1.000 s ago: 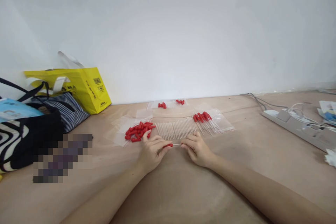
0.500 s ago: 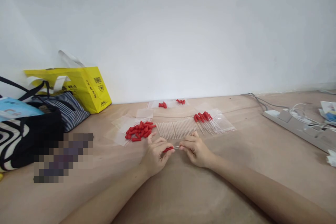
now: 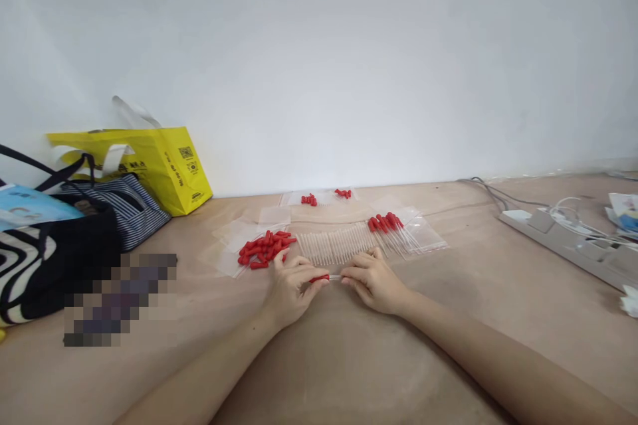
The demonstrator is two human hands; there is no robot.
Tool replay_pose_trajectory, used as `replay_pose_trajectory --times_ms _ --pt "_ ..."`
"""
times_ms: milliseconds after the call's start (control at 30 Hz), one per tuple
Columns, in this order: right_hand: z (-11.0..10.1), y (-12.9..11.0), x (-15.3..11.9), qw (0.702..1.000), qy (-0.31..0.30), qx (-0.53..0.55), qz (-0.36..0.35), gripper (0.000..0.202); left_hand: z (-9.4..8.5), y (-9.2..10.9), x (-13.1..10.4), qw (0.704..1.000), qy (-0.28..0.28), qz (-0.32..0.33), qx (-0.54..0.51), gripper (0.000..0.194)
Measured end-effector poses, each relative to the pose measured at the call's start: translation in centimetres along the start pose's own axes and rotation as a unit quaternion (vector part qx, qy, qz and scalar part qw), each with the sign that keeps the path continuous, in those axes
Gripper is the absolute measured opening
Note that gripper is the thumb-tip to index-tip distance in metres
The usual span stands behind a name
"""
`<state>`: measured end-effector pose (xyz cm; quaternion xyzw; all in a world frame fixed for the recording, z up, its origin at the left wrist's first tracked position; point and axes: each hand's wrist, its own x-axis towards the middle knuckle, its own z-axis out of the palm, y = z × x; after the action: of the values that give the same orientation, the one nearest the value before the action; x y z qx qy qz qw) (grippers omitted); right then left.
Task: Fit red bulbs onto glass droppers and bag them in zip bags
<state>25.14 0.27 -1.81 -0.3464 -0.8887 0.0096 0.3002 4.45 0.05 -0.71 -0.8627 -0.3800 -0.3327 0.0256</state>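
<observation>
My left hand (image 3: pixel 292 287) pinches a red cap (image 3: pixel 319 277) between thumb and fingers. From its right end a thin white stick (image 3: pixel 335 277) runs across to my right hand (image 3: pixel 373 282), whose fingertips are closed on it. Behind my left hand lies a pile of loose red caps (image 3: pixel 264 249) on a clear bag. A row of pale sticks (image 3: pixel 333 244) lies side by side beyond both hands. To its right, several sticks with red caps on them (image 3: pixel 386 221) rest on another clear bag.
Small red pieces (image 3: pixel 309 200) lie on a bag near the wall. At the left stand a yellow bag (image 3: pixel 187 176), a striped pouch (image 3: pixel 137 202) and a black-and-white bag (image 3: pixel 60 265). A power strip (image 3: pixel 563 246) with cables lies at the right.
Both hands have shifted slightly away from me, and my left hand a little to the left. The red cap and stick now lie more level between them.
</observation>
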Motion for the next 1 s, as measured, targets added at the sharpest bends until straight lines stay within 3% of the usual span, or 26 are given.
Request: replay_pose_trajectory --times_ms 100,167,267,367,567,800,1000 --pt "0.0 1.6 -0.1 0.998 0.027 -0.045 0.044 0.018 -0.2 -0.6 0.0 0.998 0.032 -0.032 0.044 0.021" --pt "-0.1 3.5 -0.1 0.987 0.076 -0.069 0.126 0.019 -0.3 -1.2 0.0 0.992 0.067 -0.079 0.072 0.029" --pt "-0.4 6.3 0.0 0.953 0.125 -0.106 0.255 0.020 -0.4 -2.3 0.1 0.981 0.088 -0.149 0.091 0.025" --pt "-0.5 7.7 0.1 0.933 0.103 -0.148 0.312 0.017 -0.4 -2.9 0.3 0.975 0.076 -0.189 0.095 0.016" --pt "-0.1 8.0 0.9 0.924 0.047 -0.187 0.331 0.020 -0.5 -2.9 0.3 0.966 0.066 -0.204 0.140 0.008" --pt "-0.3 7.4 2.3 0.899 0.038 -0.217 0.379 0.025 -0.5 -3.2 0.5 0.934 0.064 -0.286 0.203 0.016" --pt "-1.0 6.6 3.8 0.868 -0.059 -0.210 0.447 0.023 -0.7 -3.8 0.8 0.922 0.048 -0.298 0.242 0.020"
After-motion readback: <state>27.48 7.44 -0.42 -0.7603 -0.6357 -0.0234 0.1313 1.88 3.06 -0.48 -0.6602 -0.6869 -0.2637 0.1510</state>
